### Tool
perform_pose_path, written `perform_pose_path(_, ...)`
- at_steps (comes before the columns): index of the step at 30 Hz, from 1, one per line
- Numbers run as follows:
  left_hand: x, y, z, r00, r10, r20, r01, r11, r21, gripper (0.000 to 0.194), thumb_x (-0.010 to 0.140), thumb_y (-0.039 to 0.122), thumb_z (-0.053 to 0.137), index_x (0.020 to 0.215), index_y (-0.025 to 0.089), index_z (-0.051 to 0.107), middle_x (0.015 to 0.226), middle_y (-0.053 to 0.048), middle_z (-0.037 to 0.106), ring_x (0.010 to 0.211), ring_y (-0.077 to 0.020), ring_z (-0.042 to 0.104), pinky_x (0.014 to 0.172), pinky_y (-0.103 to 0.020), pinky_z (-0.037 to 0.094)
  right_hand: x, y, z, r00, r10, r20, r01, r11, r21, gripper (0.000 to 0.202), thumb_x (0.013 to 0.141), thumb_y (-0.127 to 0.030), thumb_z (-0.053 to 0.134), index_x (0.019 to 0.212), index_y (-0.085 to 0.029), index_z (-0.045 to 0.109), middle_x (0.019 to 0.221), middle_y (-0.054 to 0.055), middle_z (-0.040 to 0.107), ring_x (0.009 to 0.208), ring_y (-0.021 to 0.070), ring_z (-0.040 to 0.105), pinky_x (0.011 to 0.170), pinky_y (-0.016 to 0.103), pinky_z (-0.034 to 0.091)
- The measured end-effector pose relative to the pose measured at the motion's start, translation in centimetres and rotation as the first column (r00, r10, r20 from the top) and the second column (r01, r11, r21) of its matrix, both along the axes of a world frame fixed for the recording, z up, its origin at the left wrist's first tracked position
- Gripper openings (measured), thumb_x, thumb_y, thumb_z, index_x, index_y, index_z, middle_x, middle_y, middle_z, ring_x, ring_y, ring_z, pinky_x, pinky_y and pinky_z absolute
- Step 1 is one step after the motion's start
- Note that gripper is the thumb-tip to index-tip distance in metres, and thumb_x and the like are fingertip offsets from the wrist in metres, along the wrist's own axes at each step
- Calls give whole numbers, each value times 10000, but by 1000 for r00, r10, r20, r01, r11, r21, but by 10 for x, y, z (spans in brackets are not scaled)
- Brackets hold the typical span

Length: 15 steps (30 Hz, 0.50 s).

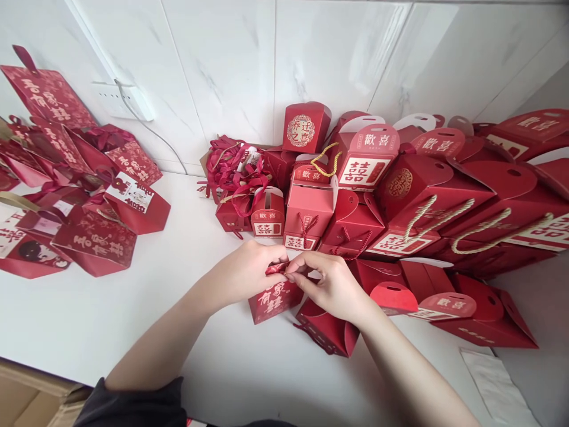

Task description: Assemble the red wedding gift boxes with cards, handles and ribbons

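Note:
A small red gift box [275, 301] with pale gold Chinese characters stands on the white table in front of me. My left hand [251, 270] is closed at its top, thumb and fingers pinching a red patterned piece there. My right hand [329, 284] comes in from the other side, its thumb and forefinger pressed together close to my left fingertips. What lies between those right fingertips is too small to make out. Just right of this box, partly under my right hand, sits another dark red box [329, 332] with a ribbon.
Many red gift boxes [364, 172], some with rope handles, are stacked along the wall at right. A pile of red ribbons [237, 166] lies at the back. More boxes [93, 237] stand at left, below a power socket [122, 101]. White paper [495, 379] lies front right.

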<state>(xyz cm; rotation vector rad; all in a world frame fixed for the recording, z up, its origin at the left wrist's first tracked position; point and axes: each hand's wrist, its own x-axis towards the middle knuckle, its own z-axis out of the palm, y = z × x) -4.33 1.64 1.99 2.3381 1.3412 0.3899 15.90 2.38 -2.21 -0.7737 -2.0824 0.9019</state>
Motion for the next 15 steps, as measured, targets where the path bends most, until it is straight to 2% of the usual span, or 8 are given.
perform_pose_path(3, 1, -1, -1, 1000, -3, -23, 4, 999, 33, 106, 824, 153, 583, 739, 177, 524, 619, 51, 524, 533, -89, 453, 520, -227, 279, -2, -1, 0, 1000, -23, -12, 22, 999, -44, 106, 898, -120, 568, 877, -210, 620, 802, 1, 673, 706, 138, 629, 673, 249, 497)
perform_pose_path(7, 1, -2, 2, 1000, -21, -10, 21, 1000, 11, 123, 869, 202, 570, 756, 177, 527, 636, 49, 534, 538, -89, 460, 524, -227, 281, -1, -3, 1, 996, -88, -9, 87, 993, -80, 87, 890, -147, 608, 844, -216, 580, 761, -23, 657, 660, 123, 612, 638, 225, 487)
perform_pose_path(11, 1, 0, 9, 998, -61, 20, 62, 997, -48, 74, 889, 243, 574, 848, 187, 599, 713, 42, 615, 575, -96, 502, 551, -220, 319, 4, -4, 3, 982, -182, 54, 180, 983, 34, 122, 874, -183, 657, 827, -215, 549, 771, -19, 637, 668, 128, 594, 621, 226, 460)
perform_pose_path(15, -2, 6, 11, 992, -114, 50, 118, 988, -95, 99, 897, 285, 589, 924, 210, 647, 817, 45, 680, 643, -102, 552, 594, -210, 361, 7, -4, 5, 981, -178, 79, 169, 980, 108, 98, 891, -164, 631, 862, -213, 551, 792, -3, 614, 696, 142, 587, 639, 243, 458)
